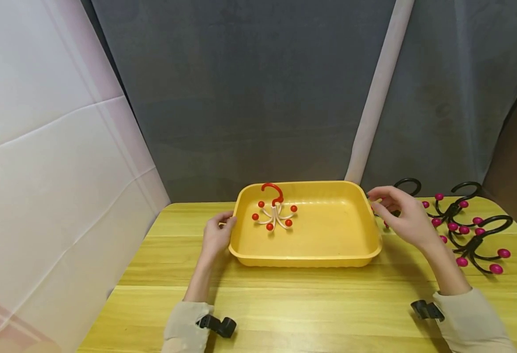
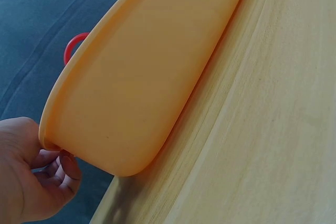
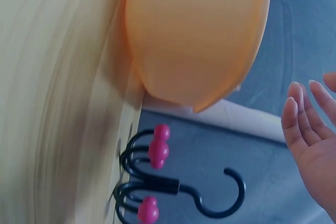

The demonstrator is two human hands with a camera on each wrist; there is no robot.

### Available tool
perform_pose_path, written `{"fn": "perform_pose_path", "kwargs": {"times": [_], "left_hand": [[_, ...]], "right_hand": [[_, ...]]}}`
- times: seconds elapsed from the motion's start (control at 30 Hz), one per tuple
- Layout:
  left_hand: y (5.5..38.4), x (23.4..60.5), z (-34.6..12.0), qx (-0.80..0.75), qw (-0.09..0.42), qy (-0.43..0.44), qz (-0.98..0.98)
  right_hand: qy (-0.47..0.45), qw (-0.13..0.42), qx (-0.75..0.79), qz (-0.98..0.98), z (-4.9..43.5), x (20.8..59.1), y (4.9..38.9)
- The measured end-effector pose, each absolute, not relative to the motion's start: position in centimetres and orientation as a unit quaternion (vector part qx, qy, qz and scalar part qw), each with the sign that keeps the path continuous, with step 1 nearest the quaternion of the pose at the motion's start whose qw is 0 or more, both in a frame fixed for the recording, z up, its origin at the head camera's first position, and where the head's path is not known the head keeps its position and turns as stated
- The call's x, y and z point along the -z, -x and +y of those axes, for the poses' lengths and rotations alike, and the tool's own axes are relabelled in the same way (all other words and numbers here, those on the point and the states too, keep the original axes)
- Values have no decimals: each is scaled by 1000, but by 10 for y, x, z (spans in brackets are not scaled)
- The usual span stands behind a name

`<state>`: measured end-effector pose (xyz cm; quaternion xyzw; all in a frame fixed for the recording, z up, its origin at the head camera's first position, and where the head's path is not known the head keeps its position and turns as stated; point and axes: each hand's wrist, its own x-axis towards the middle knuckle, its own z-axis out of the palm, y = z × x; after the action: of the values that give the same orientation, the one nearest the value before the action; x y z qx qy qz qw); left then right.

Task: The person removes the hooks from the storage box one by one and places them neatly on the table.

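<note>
A yellow wooden table (image 1: 285, 304) stands before grey curtains. On it sits a yellow tray (image 1: 307, 260) holding one white hook with red balls (image 1: 274, 213). The left hand (image 1: 216, 235) grips the tray's left rim, fingers curled under the edge. The right hand (image 1: 401, 215) hovers empty with fingers loosely spread, just beside the tray's right rim, near three black hooks with pink balls (image 1: 466, 225). The step looks like steadying the tray; grasping a black hook would call for a short reach right.

You face a yellow wooden counter (image 1: 285, 304); a yellow tray (image 1: 307, 257) sits on it near the far edge; three black hooks with pink tips (image 1: 466, 220) lie to its right.
</note>
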<state>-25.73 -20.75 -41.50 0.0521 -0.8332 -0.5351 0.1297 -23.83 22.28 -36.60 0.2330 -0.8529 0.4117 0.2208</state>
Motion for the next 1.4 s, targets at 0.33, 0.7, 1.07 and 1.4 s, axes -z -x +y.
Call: {"fn": "perform_pose_path", "kwargs": {"times": [0.33, 0.7, 1.07, 1.4], "left_hand": [[256, 416, -208, 534, 131, -56, -833], [257, 415, -207, 534, 128, -57, -834], [257, 414, -207, 535, 125, -56, -833], [256, 414, -207, 538, 122, -59, -832]], "right_hand": [[-251, 214, -427, -842, 194, 362, 243], [-289, 183, -433, -834, 164, 362, 254], [-273, 139, -430, -849, 133, 359, 269], [-263, 99, -443, -852, 103, 361, 277]]}}
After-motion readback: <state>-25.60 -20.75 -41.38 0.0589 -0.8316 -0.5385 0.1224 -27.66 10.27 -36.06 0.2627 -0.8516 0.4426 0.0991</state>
